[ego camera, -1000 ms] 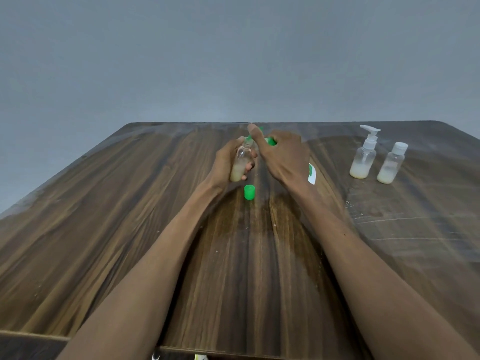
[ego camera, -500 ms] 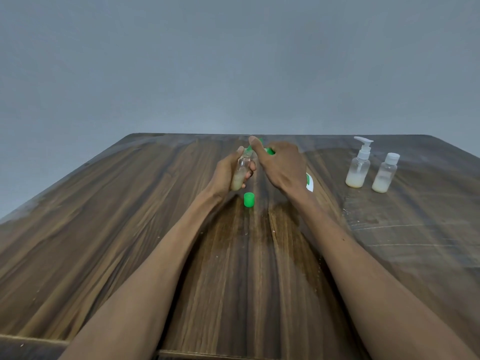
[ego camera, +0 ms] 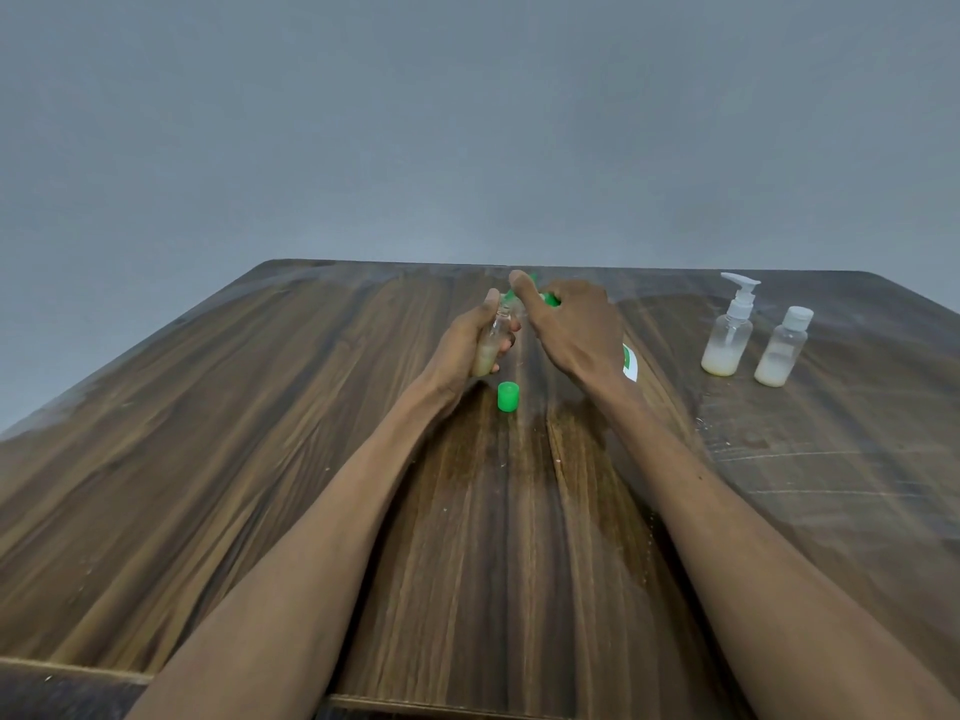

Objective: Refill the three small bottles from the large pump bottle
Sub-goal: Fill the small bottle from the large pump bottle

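Head view: a brown wooden worktop before a grey wall. The left hand wraps its grip around a small clear bottle, tilted with its open neck under the green nozzle of the pump bottle, probably to catch the liquid. The right hand covers that pump bottle, fingers curled over its green head, apparently pressing. A green cap waits just below the hands. Well to the right stand a small spray bottle and a capped bottle, both partly filled.
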